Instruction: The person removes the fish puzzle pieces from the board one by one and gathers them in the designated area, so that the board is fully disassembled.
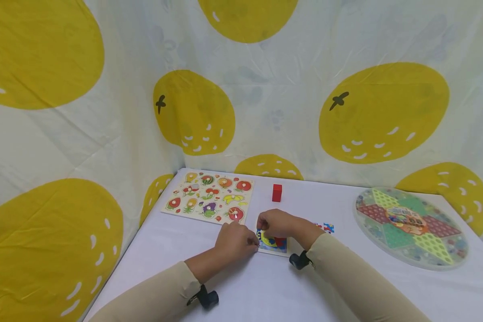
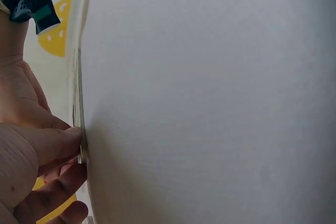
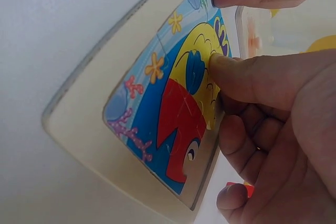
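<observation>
A small wooden jigsaw board lies on the white tabletop, with a yellow and red fish on a blue sea picture. Thumb and fingers of my left hand pinch the board's near left edge; in the left wrist view that hand grips the thin rim. Over the picture is my right hand. Its thumb is on a yellow puzzle piece, with fingers curled behind the piece's edge. One finger reaches the picture's far end. Bare wood shows beside the fish's head.
Loose jigsaw pieces lie right of the board, partly behind the right forearm. A red block stands farther back. A fruit peg puzzle lies at the back left, and a round star-patterned game board at the right. Patterned cloth hangs behind.
</observation>
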`<action>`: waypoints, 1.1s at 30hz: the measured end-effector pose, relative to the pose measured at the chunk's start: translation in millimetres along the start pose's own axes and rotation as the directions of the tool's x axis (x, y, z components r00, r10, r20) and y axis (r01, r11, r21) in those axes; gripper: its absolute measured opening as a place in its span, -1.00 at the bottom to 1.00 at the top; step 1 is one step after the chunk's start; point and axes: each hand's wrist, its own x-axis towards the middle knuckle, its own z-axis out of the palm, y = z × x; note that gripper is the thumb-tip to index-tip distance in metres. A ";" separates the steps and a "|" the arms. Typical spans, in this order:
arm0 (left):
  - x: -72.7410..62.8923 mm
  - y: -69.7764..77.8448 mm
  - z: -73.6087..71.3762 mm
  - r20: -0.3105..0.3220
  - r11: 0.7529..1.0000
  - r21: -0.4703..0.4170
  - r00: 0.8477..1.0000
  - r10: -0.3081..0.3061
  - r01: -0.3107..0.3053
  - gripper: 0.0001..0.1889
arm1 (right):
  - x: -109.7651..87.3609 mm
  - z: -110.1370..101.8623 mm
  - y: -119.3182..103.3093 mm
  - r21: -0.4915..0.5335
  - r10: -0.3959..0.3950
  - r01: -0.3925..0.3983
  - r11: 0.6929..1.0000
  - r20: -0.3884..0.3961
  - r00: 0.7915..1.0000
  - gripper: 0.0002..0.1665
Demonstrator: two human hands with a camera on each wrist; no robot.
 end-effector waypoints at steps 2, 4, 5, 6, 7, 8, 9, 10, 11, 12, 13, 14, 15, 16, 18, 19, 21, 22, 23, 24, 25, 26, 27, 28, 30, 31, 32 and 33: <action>-0.2 -0.3 0.4 0.002 1.000 -0.016 1.000 -0.008 0.008 -0.90 | -0.8 0.3 -0.5 -0.004 0.008 -0.008 1.000 0.002 1.000 -0.74; -0.2 -0.5 0.6 0.003 0.999 -0.031 1.000 -0.014 0.015 -0.89 | -1.2 0.2 -0.9 -0.008 0.015 -0.015 1.000 0.003 1.000 -0.73; -0.2 -0.5 0.4 0.004 0.999 -0.037 1.000 -0.016 0.016 -0.89 | -1.3 0.3 -1.0 -0.011 0.017 -0.017 1.000 0.003 1.000 -0.73; -0.2 -0.4 0.2 0.004 0.999 -0.042 1.000 -0.018 0.018 -0.89 | -1.1 0.4 -0.8 -0.016 0.019 -0.019 1.000 0.002 1.000 -0.73; -0.1 -0.6 0.4 0.006 0.999 -0.044 1.000 -0.020 0.020 -0.89 | -0.9 0.4 -0.4 -0.020 0.020 -0.019 1.000 0.001 1.000 -0.73; -0.2 -0.5 0.2 0.007 0.999 -0.046 1.000 -0.020 0.021 -0.89 | -0.4 0.6 0.0 -0.023 0.020 -0.020 1.000 0.002 1.000 -0.72; -0.2 -0.5 0.0 0.006 0.999 -0.046 1.000 -0.021 0.021 -0.89 | 0.2 0.8 0.6 -0.026 0.019 -0.019 0.999 0.003 1.000 -0.72; -0.3 -0.4 -0.3 0.006 0.999 -0.045 1.000 -0.021 0.021 -0.88 | 0.6 1.1 1.5 -0.031 0.014 -0.014 0.999 0.002 1.000 -0.72; -0.3 -0.5 -0.2 0.005 0.999 -0.045 1.000 -0.020 0.020 -0.88 | 1.2 1.5 2.4 -0.033 0.013 -0.013 0.999 0.002 1.000 -0.71; -0.4 -0.5 -0.4 0.005 0.999 -0.044 1.000 -0.019 0.020 -0.88 | 1.7 1.8 3.3 -0.034 0.012 -0.011 0.999 0.002 1.000 -0.71; -0.4 -0.4 -0.6 0.005 0.999 -0.042 1.000 -0.019 0.019 -0.88 | 2.1 2.2 4.2 -0.034 0.010 -0.010 0.999 0.001 1.000 -0.70; -0.6 -0.3 -0.8 0.005 0.999 -0.041 1.000 -0.018 0.018 -0.88 | 2.2 2.2 4.9 -0.031 0.007 -0.007 0.999 0.000 1.000 -0.69; -0.5 -0.4 -0.5 0.006 0.999 -0.039 1.000 -0.017 0.018 -0.88 | 1.7 2.0 5.2 -0.028 0.003 -0.003 1.000 -0.002 1.000 -0.68; -0.6 -0.2 -0.7 0.006 0.999 -0.038 1.000 -0.017 0.017 -0.88 | 1.6 2.1 6.1 -0.023 0.001 -0.001 1.000 -0.003 1.000 -0.67; -0.2 -0.2 -0.8 0.006 0.999 -0.034 1.000 -0.015 0.016 -0.88 | 0.5 1.1 7.6 -0.009 -0.005 0.005 1.000 -0.003 1.000 -0.67; -0.1 -0.6 -0.8 0.007 0.999 -0.033 1.000 -0.014 0.014 -0.88 | 0.2 1.0 8.4 -0.002 -0.010 0.010 1.000 -0.003 1.000 -0.67; -0.1 -0.7 -1.5 0.007 0.999 -0.034 1.000 -0.013 0.013 -0.88 | -0.4 0.0 9.9 0.018 -0.021 0.021 1.000 -0.001 1.000 -0.68; 0.3 -0.2 -2.4 0.008 0.999 -0.033 1.000 -0.013 0.013 -0.88 | -0.4 -0.8 11.7 0.027 -0.030 0.030 0.999 -0.003 1.000 -0.68; 0.7 0.2 -2.9 0.008 0.999 -0.032 1.000 -0.013 0.013 -0.88 | -0.6 -1.8 13.2 0.037 -0.042 0.042 0.998 -0.006 0.999 -0.69; 0.9 0.7 -3.6 0.009 0.999 -0.031 1.000 -0.014 0.014 -0.88 | -0.4 -2.5 15.0 0.052 -0.056 0.057 0.997 -0.008 0.998 -0.68; 1.1 1.0 -4.1 0.010 0.999 -0.028 1.000 -0.015 0.016 -0.88 | -0.1 -3.2 16.9 0.065 -0.072 0.073 0.995 -0.011 0.997 -0.68; 1.1 1.5 -4.4 0.010 1.000 -0.026 1.000 -0.018 0.018 -0.87 | 0.1 -3.9 18.9 0.079 -0.090 0.091 0.993 -0.013 0.996 -0.68; 1.0 1.8 -4.6 0.012 1.000 -0.023 1.000 -0.020 0.020 -0.87 | 0.2 -4.3 21.3 0.092 -0.110 0.111 0.990 -0.016 0.994 -0.67; 1.0 1.7 -4.6 0.013 0.999 -0.022 1.000 -0.023 0.023 -0.87 | 0.7 -4.8 23.6 0.104 -0.128 0.129 0.986 -0.017 0.992 -0.68; 0.8 1.6 -4.1 0.016 0.999 -0.019 1.000 -0.026 0.026 -0.86 | -0.4 -5.9 26.8 0.130 -0.155 0.155 0.979 -0.015 0.988 -0.69; 0.7 1.4 -3.5 0.016 0.999 -0.018 1.000 -0.027 0.027 -0.86 | -0.9 -6.3 28.0 0.141 -0.161 0.161 0.977 -0.013 0.987 -0.70; 0.5 1.2 -3.3 0.017 0.999 -0.019 0.999 -0.028 0.029 -0.86 | -1.5 -6.8 28.9 0.152 -0.165 0.165 0.975 -0.009 0.986 -0.72; 0.4 1.0 -2.9 0.018 0.999 -0.018 0.999 -0.030 0.031 -0.87 | -2.4 -7.4 29.3 0.162 -0.169 0.168 0.972 -0.007 0.986 -0.73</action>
